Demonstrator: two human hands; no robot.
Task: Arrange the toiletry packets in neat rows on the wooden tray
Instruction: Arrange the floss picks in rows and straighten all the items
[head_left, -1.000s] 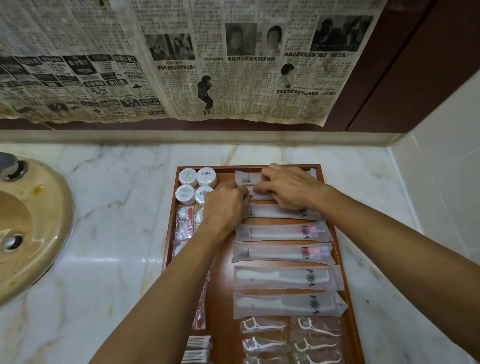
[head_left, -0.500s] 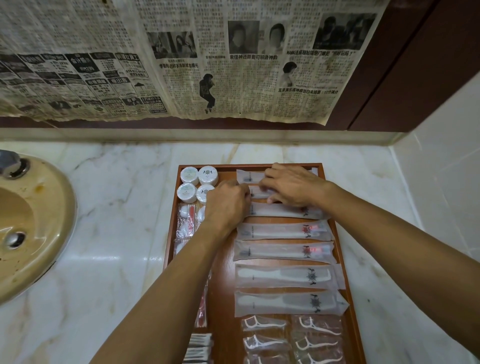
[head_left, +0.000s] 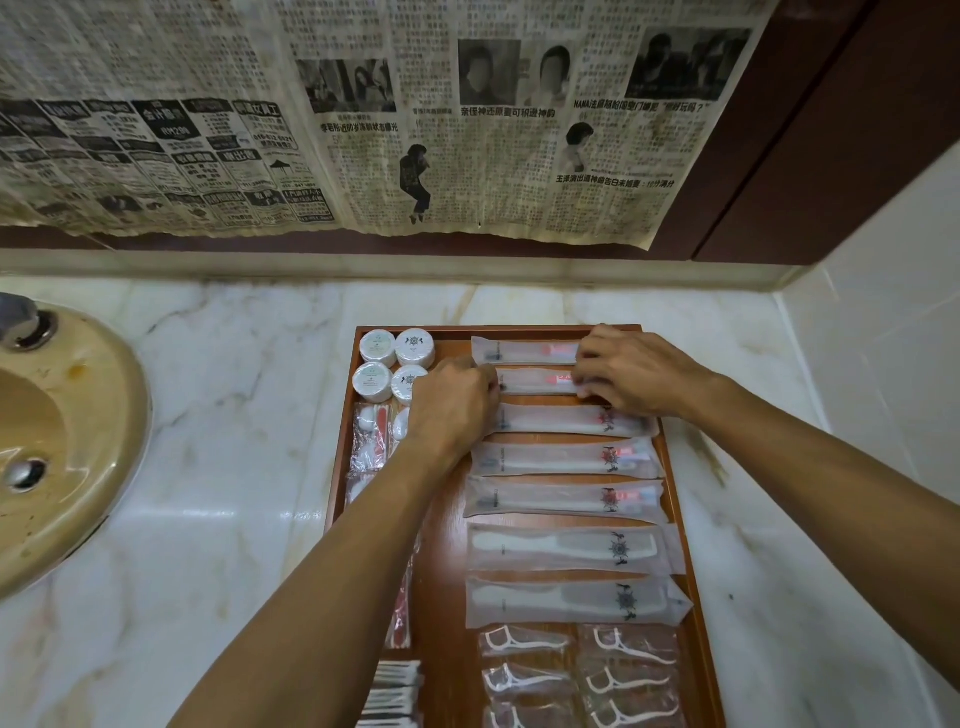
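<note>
A wooden tray (head_left: 445, 597) lies on the marble counter. Long clear toothbrush packets lie across it in a column, with two comb packets (head_left: 566, 551) below and floss-pick packets (head_left: 524, 642) at the near end. My left hand (head_left: 452, 402) pinches the left end of the second toothbrush packet (head_left: 537, 381) from the far edge. My right hand (head_left: 631, 371) pinches its right end and also overlaps the farthest packet (head_left: 524, 351). Round white containers (head_left: 395, 366) sit in the tray's far left corner.
A tan sink basin (head_left: 67, 441) fills the left side of the marble counter (head_left: 228, 467). Newspaper (head_left: 363, 114) hangs on the back wall. A white tiled wall (head_left: 883, 338) closes the right side. Small sachets (head_left: 370, 441) and cotton swabs (head_left: 395, 691) line the tray's left column.
My right hand slid to the right along the far packets, uncovering their middles. My left hand stayed at the left end of the second packet.
</note>
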